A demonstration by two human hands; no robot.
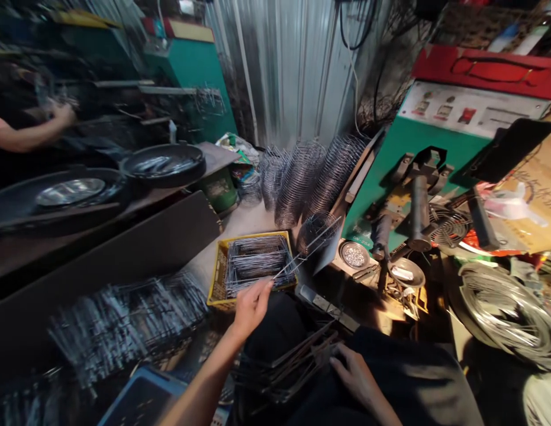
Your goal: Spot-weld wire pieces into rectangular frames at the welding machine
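My left hand (253,305) is closed in a pinch on a thin bent metal wire piece (304,254), which points up and to the right. Just beyond that hand stands a yellow plastic basket (218,272) holding a stack of wire frames (257,260). On my lap lie several bent wire frames (293,361). My right hand (353,373) is curled at their right end, thumb and fingers closed on them; part of the grip is hidden.
A green machine (439,133) with a red top stands at right, a coil of wire (510,313) below. Wire ring stacks (319,177) lean by the metal wall. Wire pieces (128,325) are piled at left, near a blue container (142,396). Another person's arm (35,133) shows far left.
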